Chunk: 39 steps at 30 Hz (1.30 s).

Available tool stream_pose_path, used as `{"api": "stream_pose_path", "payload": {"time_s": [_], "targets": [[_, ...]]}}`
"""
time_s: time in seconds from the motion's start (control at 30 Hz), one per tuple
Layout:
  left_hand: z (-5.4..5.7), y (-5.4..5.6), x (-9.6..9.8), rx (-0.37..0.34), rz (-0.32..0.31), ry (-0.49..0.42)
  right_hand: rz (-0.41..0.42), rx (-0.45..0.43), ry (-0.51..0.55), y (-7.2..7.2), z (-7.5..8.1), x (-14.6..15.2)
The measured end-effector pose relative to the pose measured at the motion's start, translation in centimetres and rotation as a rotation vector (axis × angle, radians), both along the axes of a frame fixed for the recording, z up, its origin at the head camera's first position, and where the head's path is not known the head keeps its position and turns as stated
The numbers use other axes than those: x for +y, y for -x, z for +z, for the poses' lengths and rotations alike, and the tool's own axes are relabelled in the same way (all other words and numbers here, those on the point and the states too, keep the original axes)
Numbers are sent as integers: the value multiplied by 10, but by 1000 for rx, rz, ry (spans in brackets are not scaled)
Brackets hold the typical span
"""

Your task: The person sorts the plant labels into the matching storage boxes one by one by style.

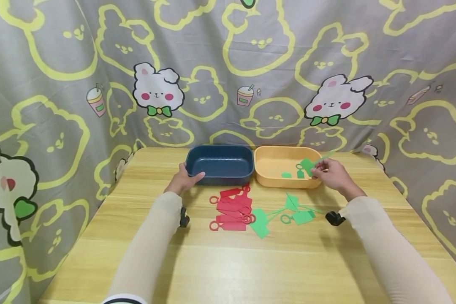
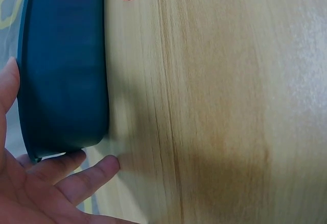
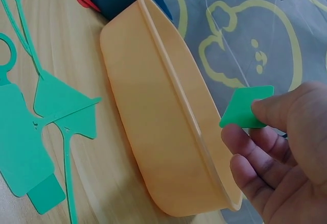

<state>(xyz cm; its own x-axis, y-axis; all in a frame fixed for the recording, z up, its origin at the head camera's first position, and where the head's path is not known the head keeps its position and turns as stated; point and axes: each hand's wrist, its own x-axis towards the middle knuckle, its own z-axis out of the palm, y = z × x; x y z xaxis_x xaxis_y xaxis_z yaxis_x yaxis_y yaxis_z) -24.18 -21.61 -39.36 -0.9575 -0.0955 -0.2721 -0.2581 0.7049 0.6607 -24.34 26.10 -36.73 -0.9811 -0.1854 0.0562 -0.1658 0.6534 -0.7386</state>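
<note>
I'd judge this work as under way but well short of finished. On the pale wood-grain bench (image 1: 228, 270) I have two rounded rectangular tubs side by side, a dark blue plastic one (image 1: 224, 181) and a yellow-orange plastic one (image 1: 285, 183).

What looks done: at least two flat green plastic pieces lie in the yellow-orange tub, a small ringed tag (image 1: 300, 174) and a low piece (image 1: 286, 175) I can make out only in part.

What looks in progress: my right hand (image 1: 332, 173) pinches a flat green plastic tag (image 3: 245, 106) between thumb and fingers, above the right end of the yellow-orange tub. It is not yet let go, and its thin tail sticks up past the fingers in the head view.

What looks left: in front of the yellow-orange tub a loose cluster remains on the bench, with a green ringed tag (image 1: 303, 218), a green tailed tag (image 1: 291, 202) and a broad green tag (image 1: 260, 223) that touches the red heap. All the red plastic ring-ended tags (image 1: 232, 207) I can see lie overlapping before the blue tub, so I'd count the red share as not begun.

My left hand (image 1: 184, 178) holds the blue tub's near left corner, thumb at the rim and fingers along the outer end; I cannot tell how firmly.
</note>
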Motion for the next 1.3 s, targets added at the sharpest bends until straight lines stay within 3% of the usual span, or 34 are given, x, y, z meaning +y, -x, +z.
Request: {"api": "stream_pose_path", "payload": {"time_s": [1.3], "targets": [[-3,-1,-2,6,6,-11,-55,-1,1,1,-3,-2]]}}
